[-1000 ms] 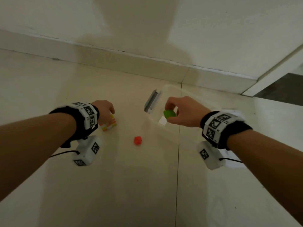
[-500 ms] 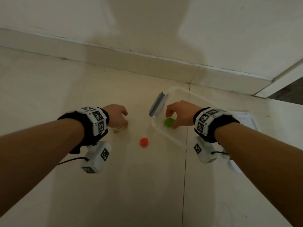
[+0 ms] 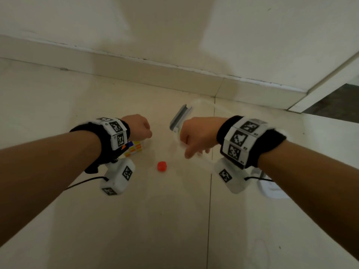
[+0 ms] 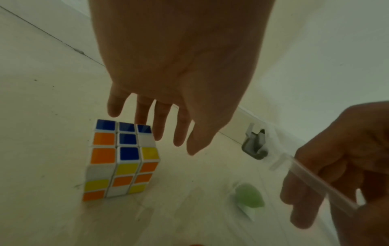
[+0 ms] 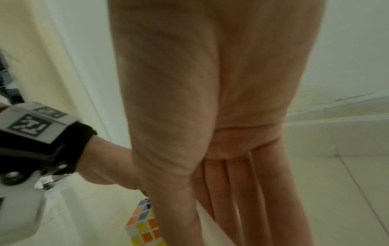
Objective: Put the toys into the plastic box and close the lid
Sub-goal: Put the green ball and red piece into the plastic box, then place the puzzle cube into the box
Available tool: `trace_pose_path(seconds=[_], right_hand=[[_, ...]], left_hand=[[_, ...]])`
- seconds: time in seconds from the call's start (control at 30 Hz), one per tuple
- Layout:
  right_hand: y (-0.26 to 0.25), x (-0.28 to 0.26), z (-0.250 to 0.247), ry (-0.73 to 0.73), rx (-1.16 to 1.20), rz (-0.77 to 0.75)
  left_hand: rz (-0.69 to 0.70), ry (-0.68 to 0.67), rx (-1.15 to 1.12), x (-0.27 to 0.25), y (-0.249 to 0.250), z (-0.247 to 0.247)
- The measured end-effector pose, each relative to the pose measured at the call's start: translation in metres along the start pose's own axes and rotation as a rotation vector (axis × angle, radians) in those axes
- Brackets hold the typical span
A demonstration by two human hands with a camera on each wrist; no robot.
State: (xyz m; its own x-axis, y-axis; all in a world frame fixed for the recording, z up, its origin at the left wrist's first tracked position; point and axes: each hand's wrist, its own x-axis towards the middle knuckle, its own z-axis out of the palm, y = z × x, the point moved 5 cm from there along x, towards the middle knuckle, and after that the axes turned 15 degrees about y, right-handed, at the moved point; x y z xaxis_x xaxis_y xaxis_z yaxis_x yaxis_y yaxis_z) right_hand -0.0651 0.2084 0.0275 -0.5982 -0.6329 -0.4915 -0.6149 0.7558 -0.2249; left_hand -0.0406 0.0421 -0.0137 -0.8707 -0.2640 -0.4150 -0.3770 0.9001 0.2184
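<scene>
A scrambled Rubik's cube (image 4: 122,159) stands on the floor tiles. My left hand (image 4: 160,133) hovers just above it with straight fingers, touching nothing. A small red toy (image 3: 161,166) lies on the floor between my arms. The clear plastic box (image 4: 311,178) with a grey latch (image 3: 179,117) stands open to the right. A green toy (image 4: 249,198) lies inside it, seen through the wall. My right hand (image 3: 194,152) hangs over the box's near rim with its fingers (image 5: 231,208) straight and empty.
The white lid (image 3: 272,188) lies on the floor to the right of the box, partly hidden by my right wrist. A wall with a skirting board (image 3: 155,70) runs behind everything. A door frame (image 3: 326,88) stands at the far right.
My right hand has let go of the green toy inside the box and straightened its fingers. My left hand stays over the cube, which now shows below the wrist.
</scene>
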Motion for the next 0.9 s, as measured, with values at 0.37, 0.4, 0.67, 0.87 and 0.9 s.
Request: trace_pose_path(seconds=[0.37,0.4,0.67,0.87,0.9], right_hand=[[-0.017,-0.018,0.023,-0.119,0.052,-0.071],[-0.015,-0.017,0.017,-0.103,0.097,-0.040],[0.001,-0.010,-0.052,0.558,0.456,0.085],[-0.015,-0.020,-0.059,0.752,0.569,-0.032],[-0.012,-0.022,-0.062,0.767,0.580,-0.015]], left_hand=[[0.008,-0.032,0.163,0.003,-0.034,0.007],[0.001,-0.020,0.114,0.003,-0.035,0.003],[-0.166,0.180,-0.933,-0.008,-0.024,-0.070],[-0.093,-0.133,-1.300,-0.023,0.013,-0.078],[-0.082,-0.166,-1.302,-0.025,0.019,-0.076]])
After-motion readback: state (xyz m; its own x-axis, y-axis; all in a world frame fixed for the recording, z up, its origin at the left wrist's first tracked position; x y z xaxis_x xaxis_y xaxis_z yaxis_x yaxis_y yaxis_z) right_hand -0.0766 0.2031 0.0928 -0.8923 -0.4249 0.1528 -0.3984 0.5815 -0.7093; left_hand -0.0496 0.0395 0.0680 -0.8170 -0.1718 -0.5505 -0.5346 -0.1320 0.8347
